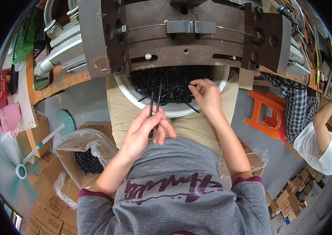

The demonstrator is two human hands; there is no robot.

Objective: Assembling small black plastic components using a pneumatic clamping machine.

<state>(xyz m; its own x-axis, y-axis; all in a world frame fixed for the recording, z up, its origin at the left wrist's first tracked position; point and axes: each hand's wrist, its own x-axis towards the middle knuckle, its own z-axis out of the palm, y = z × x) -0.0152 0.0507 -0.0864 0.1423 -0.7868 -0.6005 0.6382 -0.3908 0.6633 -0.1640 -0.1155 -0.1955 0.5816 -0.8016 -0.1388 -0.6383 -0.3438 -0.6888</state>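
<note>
My left hand point(140, 129) is closed round two or so slender black sticks point(151, 109), which point up and away in front of my lap. My right hand point(209, 98) is at the right side of a round, light-coloured basket point(223, 83), with thumb and forefinger pinched together. Whatever that pinch holds is too small and dark to make out. A heap of loose, thin black pieces point(171, 87) fills the basket, which rests on my lap under the machine edge. One piece sticks out over the near rim.
A heavy brown metal machine point(154, 43) with two grey blocks point(191, 27) stands ahead. On the left are a fan point(21, 170) and a plastic-lined box point(66, 150) of black pieces. An orange stool point(263, 111) and another person point(318, 141) are at the right.
</note>
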